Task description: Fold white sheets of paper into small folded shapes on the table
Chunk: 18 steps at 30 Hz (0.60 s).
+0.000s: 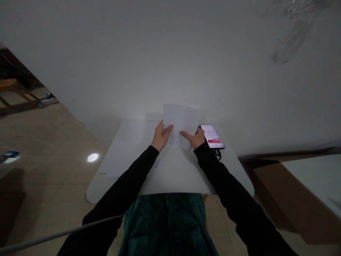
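A white sheet of paper [177, 115] is raised above the table, between my two hands. My left hand [161, 137] grips its left edge, thumb on the near face and the other fingers partly hidden. On the right side, my right hand [195, 138] holds the same sheet, its thumb pointing inward across the paper. More white paper [128, 145] lies flat on the left part of the table. Just right of my right hand is a phone [213, 136] with its screen lit.
The white table [176, 181] stands against a pale wall [170, 53]. A dark cable loop [217, 154] pokes out below the phone. To the right is a cardboard box [293, 199]; a wooden stool [12, 87] stands far left. A grey cable [66, 232] crosses at lower left.
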Each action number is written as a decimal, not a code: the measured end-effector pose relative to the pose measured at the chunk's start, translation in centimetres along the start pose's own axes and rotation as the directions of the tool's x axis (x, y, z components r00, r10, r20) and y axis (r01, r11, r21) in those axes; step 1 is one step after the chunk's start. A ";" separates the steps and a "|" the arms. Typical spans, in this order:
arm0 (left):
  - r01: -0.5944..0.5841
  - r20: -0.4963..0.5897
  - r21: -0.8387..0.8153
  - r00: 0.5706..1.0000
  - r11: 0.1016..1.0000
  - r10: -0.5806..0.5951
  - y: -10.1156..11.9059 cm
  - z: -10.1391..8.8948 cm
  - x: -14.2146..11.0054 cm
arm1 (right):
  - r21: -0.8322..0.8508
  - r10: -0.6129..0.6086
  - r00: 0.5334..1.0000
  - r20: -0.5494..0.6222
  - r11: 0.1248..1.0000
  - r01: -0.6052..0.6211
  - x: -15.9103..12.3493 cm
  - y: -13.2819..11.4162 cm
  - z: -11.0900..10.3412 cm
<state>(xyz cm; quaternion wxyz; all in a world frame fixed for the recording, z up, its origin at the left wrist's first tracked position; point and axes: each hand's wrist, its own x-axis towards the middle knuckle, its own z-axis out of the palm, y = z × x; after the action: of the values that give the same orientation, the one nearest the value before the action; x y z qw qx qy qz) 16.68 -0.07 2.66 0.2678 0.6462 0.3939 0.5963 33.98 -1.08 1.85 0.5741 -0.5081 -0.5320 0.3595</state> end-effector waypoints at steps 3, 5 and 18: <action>-0.019 0.022 -0.023 1.000 1.000 0.020 0.7 0.3 -0.4 | -0.017 -0.027 0.999 -0.046 1.000 0.026 -0.6 -0.5 0.3; -0.011 -0.006 -0.020 1.000 1.000 0.011 0.8 0.5 -0.7 | -0.026 -0.044 0.998 -0.054 0.999 0.042 -0.9 -0.6 0.4; 0.033 -0.029 -0.092 0.999 0.995 -0.035 -0.5 1.8 -1.5 | -0.012 -0.071 0.986 -0.149 0.997 0.071 -1.1 0.6 1.5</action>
<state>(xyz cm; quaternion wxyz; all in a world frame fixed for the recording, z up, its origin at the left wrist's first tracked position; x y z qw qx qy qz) 18.36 -0.78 1.16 0.3012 0.6174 0.3812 0.6187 32.43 -1.66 0.85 0.6231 -0.5161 -0.5064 0.2980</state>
